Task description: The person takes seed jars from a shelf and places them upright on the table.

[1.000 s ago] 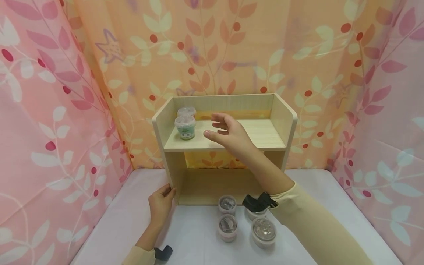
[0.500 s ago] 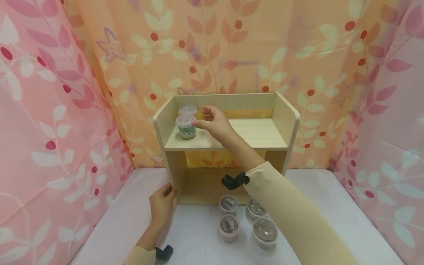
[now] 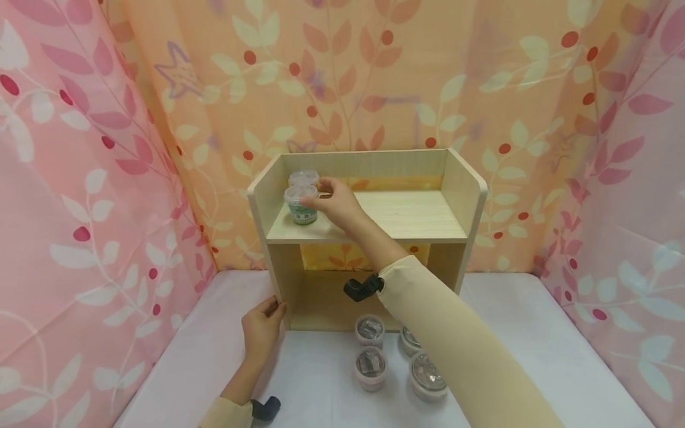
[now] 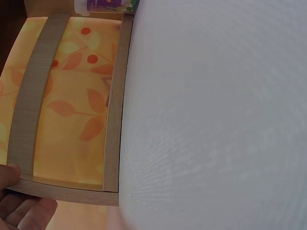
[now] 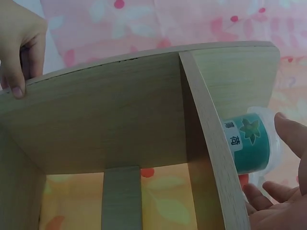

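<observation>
A small wooden shelf unit [image 3: 369, 238] stands on the table. My left hand [image 3: 260, 330] pinches the front edge of its left side panel, thumb inside and fingers outside, as the left wrist view also shows. On the upper shelf, at the left end, is a clear-lidded tub with a green label [image 3: 299, 213]; a second tub [image 3: 303, 176] stands right behind it. My right hand [image 3: 339, 205] is at the right side of the green tub. In the right wrist view its thumb [image 5: 289, 134] and fingers are spread apart around the green tub [image 5: 252, 143], with a gap showing.
Several lidded tubs stand on the white tabletop before the shelf: two in a left column [image 3: 370, 368] and two at the right [image 3: 427, 377], partly behind my right sleeve [image 3: 455, 333]. Floral curtains [image 3: 342, 77] enclose the back and sides.
My right hand has moved left across the upper shelf to the green tub, its thumb now overlapping it in the head view. The left hand has stayed on the side panel.
</observation>
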Demonstrator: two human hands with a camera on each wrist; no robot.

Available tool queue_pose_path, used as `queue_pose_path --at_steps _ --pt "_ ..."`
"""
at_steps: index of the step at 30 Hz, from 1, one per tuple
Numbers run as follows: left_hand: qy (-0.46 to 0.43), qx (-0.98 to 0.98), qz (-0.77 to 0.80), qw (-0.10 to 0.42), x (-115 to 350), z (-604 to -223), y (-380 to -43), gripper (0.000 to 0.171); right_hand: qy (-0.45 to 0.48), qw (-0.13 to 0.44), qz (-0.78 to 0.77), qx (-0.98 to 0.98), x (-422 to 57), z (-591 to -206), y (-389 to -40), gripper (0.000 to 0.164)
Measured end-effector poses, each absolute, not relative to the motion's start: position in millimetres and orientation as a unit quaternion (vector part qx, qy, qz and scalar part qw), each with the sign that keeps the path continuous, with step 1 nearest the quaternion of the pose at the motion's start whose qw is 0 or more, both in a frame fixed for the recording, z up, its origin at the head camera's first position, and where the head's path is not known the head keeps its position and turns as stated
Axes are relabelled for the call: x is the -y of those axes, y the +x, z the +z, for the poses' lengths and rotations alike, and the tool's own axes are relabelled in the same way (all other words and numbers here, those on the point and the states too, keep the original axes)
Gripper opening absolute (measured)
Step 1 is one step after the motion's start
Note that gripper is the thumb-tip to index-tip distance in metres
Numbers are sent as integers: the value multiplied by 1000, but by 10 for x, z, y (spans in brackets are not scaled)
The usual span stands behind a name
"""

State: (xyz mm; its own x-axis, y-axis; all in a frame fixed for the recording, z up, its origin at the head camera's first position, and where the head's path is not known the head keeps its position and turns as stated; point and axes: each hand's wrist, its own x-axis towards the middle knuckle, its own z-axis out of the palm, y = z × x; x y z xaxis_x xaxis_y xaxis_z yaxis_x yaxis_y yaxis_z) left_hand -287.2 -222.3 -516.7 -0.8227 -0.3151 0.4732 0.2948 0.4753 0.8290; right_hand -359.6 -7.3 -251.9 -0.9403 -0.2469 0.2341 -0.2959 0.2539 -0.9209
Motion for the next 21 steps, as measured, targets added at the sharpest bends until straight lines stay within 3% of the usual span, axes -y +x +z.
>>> queue_pose_path --at_steps 21 --pt "0 803 -514 300 2211 -5159 -2859 24 171 15 594 786 236 -2572 -3611 85"
